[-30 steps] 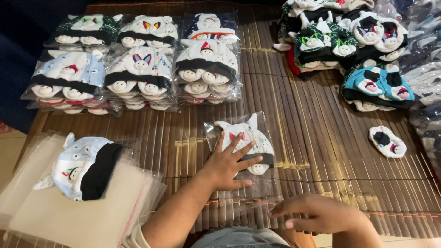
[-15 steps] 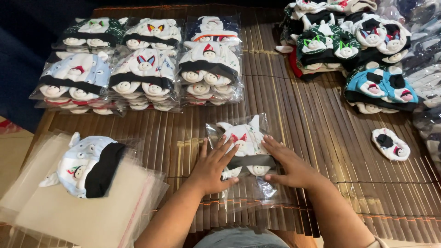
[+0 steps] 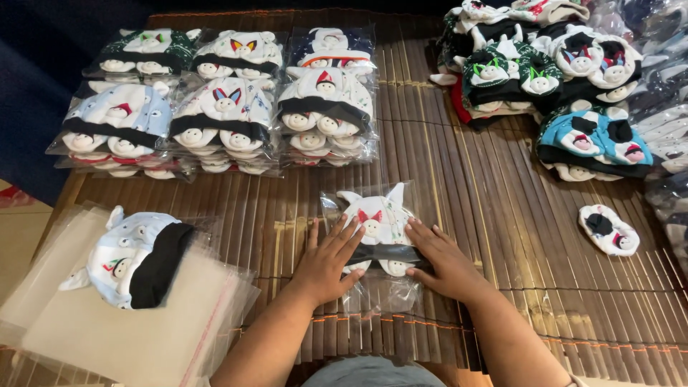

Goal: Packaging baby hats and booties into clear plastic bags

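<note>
One baby cap set, white with two pointed ears and a black band, lies in its clear bag on the slatted bamboo surface right in front of me. My left hand lies flat on the bag's left side and my right hand on its right, fingers spread and pressing down; neither grip pinches anything, both are open palms on the plastic. The cap is inside, but the bag's near end looks loose below the little booties, so I judge the sealing is left to do, though the glare on the plastic makes it hard to be sure.

The bag's long axis runs away from me, ears pointing to the far edge, open end toward my body.

Beyond it stand the packed stacks, three columns of bagged sets, which I take as the work done. To my left a pale blue cap with a black band lies unbagged on a pile of empty clear bags, so that one is left. At the right sit heaps of loose caps, a blue set, and one small pair of booties alone, well apart from my hands.
</note>
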